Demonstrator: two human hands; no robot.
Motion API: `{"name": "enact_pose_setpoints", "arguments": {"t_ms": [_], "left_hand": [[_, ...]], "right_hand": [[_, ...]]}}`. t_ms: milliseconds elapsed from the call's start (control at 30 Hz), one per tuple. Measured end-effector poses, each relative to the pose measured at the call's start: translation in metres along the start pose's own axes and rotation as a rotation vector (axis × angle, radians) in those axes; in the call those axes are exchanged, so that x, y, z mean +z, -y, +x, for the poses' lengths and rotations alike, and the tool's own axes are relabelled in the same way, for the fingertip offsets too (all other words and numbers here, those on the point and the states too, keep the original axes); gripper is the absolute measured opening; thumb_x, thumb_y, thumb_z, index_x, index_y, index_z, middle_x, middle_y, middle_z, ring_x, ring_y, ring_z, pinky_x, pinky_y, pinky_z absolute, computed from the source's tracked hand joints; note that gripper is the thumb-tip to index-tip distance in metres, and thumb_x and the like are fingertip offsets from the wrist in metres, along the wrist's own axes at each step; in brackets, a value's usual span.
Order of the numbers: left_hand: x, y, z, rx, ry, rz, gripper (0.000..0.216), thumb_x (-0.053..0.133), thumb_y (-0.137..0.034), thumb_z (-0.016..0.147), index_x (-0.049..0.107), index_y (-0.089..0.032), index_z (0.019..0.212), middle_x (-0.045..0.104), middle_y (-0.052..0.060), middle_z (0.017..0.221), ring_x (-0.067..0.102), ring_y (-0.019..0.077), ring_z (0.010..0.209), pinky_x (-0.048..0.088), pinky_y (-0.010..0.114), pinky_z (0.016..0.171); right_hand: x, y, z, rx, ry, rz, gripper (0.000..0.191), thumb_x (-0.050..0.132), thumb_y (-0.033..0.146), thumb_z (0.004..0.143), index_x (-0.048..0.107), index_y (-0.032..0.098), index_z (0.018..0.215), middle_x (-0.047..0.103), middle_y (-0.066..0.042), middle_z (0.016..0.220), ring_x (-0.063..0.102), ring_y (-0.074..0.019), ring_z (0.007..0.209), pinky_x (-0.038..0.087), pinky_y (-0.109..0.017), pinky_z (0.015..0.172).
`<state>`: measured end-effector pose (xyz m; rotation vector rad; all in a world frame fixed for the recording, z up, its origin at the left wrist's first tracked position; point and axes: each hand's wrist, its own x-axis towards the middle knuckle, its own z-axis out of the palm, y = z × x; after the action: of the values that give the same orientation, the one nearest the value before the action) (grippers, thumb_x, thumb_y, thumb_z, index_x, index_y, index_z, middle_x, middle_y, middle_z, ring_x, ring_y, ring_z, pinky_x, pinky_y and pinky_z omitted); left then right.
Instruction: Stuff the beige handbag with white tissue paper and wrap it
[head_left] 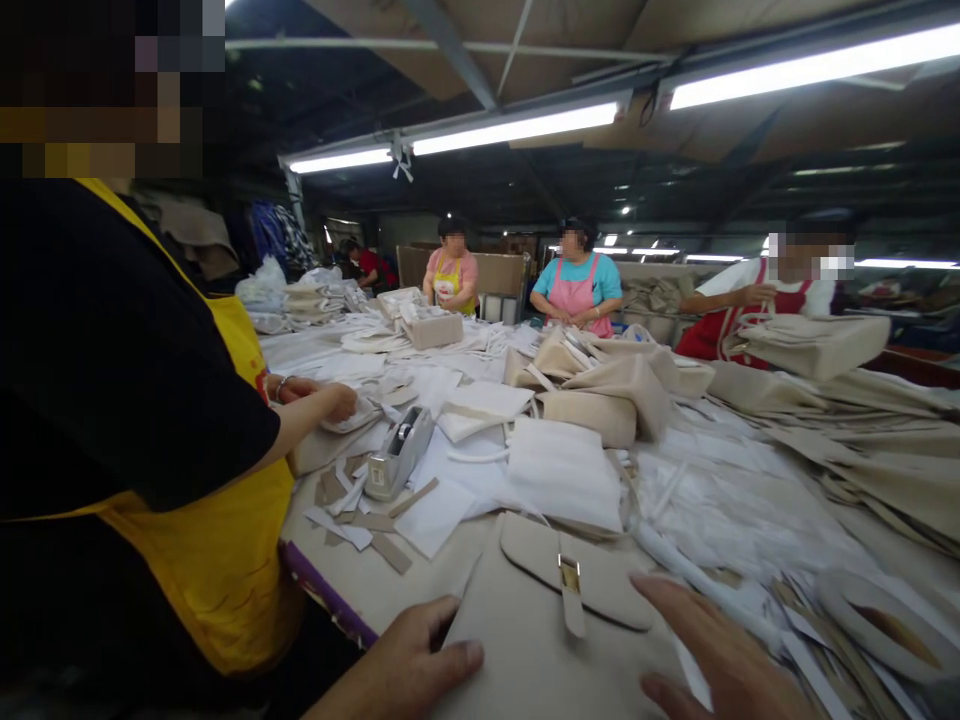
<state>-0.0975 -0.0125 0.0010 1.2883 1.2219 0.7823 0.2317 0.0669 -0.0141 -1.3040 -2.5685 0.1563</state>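
Observation:
A beige handbag [510,620] with a curved front flap and a gold-coloured buckle [570,575] lies before me at the table's near edge. My left hand [412,660] grips its left side, thumb on the front and fingers around the edge. By the right side of the bag is my right hand [727,650], open, thumb and fingers apart; its fingertips are close to the flap's right end, and I cannot tell whether they touch. Just beyond the bag lies a white padded wrap [566,475].
A tape dispenser [399,455] stands among paper strips at left. A co-worker in a yellow apron [247,350] works close by on my left; several others stand across the table. Beige bags [600,390] are heaped mid-table. A tape roll [885,625] lies at right.

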Motion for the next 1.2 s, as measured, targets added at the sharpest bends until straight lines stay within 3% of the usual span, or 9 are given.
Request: {"name": "enact_pose_setpoints", "arguments": {"t_ms": [67, 167, 267, 333, 400, 567, 733, 1033, 1200], "left_hand": [[-0.001, -0.006, 0.005, -0.001, -0.06, 0.125, 0.028, 0.055, -0.034, 0.077, 0.062, -0.016, 0.097, 0.068, 0.002, 0.092, 0.061, 0.0213, 0.085, 0.045, 0.023, 0.068], [-0.003, -0.009, 0.011, -0.02, -0.091, 0.253, 0.021, 0.056, -0.029, 0.074, 0.062, -0.016, 0.09, 0.067, 0.0, 0.088, 0.06, 0.0185, 0.08, 0.042, 0.021, 0.064], [-0.007, -0.008, 0.012, -0.039, -0.089, 0.302, 0.02, 0.055, -0.025, 0.071, 0.062, -0.018, 0.089, 0.066, -0.002, 0.087, 0.058, 0.0176, 0.079, 0.041, 0.021, 0.065], [-0.009, -0.007, 0.01, -0.026, -0.073, 0.307, 0.02, 0.054, -0.026, 0.07, 0.063, -0.019, 0.088, 0.066, -0.003, 0.087, 0.057, 0.0173, 0.079, 0.04, 0.021, 0.066], [-0.01, -0.006, 0.009, -0.009, -0.03, 0.277, 0.022, 0.056, -0.027, 0.069, 0.064, -0.019, 0.088, 0.066, -0.004, 0.088, 0.056, 0.0173, 0.079, 0.04, 0.02, 0.066], [-0.01, -0.006, 0.007, -0.048, 0.029, 0.225, 0.026, 0.056, -0.023, 0.068, 0.064, -0.02, 0.093, 0.066, -0.005, 0.09, 0.057, 0.0179, 0.081, 0.039, 0.019, 0.065], [-0.01, -0.001, 0.012, -0.069, 0.031, 0.179, 0.024, 0.057, -0.022, 0.07, 0.064, -0.019, 0.093, 0.064, -0.005, 0.087, 0.056, 0.0165, 0.08, 0.038, 0.018, 0.063], [-0.007, 0.025, 0.029, -0.081, -0.125, 0.163, 0.034, 0.047, -0.046, 0.08, 0.067, -0.018, 0.084, 0.057, -0.002, 0.067, 0.047, 0.0123, 0.059, 0.031, 0.019, 0.049], [-0.009, 0.024, 0.042, -0.041, -0.211, 0.366, 0.04, 0.044, -0.048, 0.082, 0.068, -0.018, 0.07, 0.048, -0.002, 0.051, 0.042, 0.0117, 0.05, 0.028, 0.021, 0.047]], "right_hand": [[-0.007, 0.026, 0.037, -0.121, 0.107, 0.025, 0.059, 0.059, 0.03, 0.071, 0.048, 0.031, 0.128, 0.041, -0.002, 0.14, 0.037, -0.0265, 0.128, 0.036, -0.041, 0.102], [-0.006, 0.046, 0.074, -0.243, 0.152, 0.121, 0.03, 0.05, 0.025, 0.08, 0.063, 0.032, 0.106, 0.049, 0.001, 0.134, 0.038, -0.0224, 0.126, 0.033, -0.039, 0.102], [-0.002, 0.039, 0.097, -0.092, 0.05, 0.296, 0.03, 0.037, 0.036, 0.089, 0.065, 0.024, 0.085, 0.068, -0.002, 0.1, 0.058, -0.0178, 0.097, 0.043, -0.03, 0.085], [-0.003, 0.028, 0.112, 0.067, -0.031, 0.347, 0.041, 0.033, 0.044, 0.089, 0.059, 0.021, 0.068, 0.066, -0.001, 0.072, 0.058, -0.0156, 0.071, 0.045, -0.026, 0.067], [-0.007, 0.017, 0.13, 0.148, -0.102, 0.297, 0.044, 0.032, 0.048, 0.088, 0.053, 0.022, 0.059, 0.06, 0.0, 0.06, 0.055, -0.0152, 0.061, 0.041, -0.026, 0.059], [-0.02, -0.019, 0.18, 0.236, -0.125, -0.025, 0.039, 0.031, 0.038, 0.088, 0.059, 0.02, 0.067, 0.066, -0.005, 0.07, 0.059, -0.0194, 0.07, 0.04, -0.03, 0.066], [-0.017, -0.042, 0.2, 0.355, -0.192, -0.076, 0.042, 0.031, 0.036, 0.087, 0.06, 0.01, 0.102, 0.064, -0.018, 0.103, 0.06, -0.0266, 0.093, 0.041, -0.036, 0.079], [0.013, 0.057, 0.175, -0.028, 0.156, 0.406, 0.038, 0.039, 0.049, 0.084, 0.063, 0.025, 0.101, 0.068, -0.003, 0.103, 0.062, -0.0204, 0.094, 0.046, -0.032, 0.084], [0.06, 0.082, 0.18, -0.096, 0.22, 0.402, 0.037, 0.038, 0.04, 0.084, 0.061, 0.02, 0.105, 0.067, -0.006, 0.105, 0.061, -0.0215, 0.096, 0.044, -0.035, 0.087]]}}
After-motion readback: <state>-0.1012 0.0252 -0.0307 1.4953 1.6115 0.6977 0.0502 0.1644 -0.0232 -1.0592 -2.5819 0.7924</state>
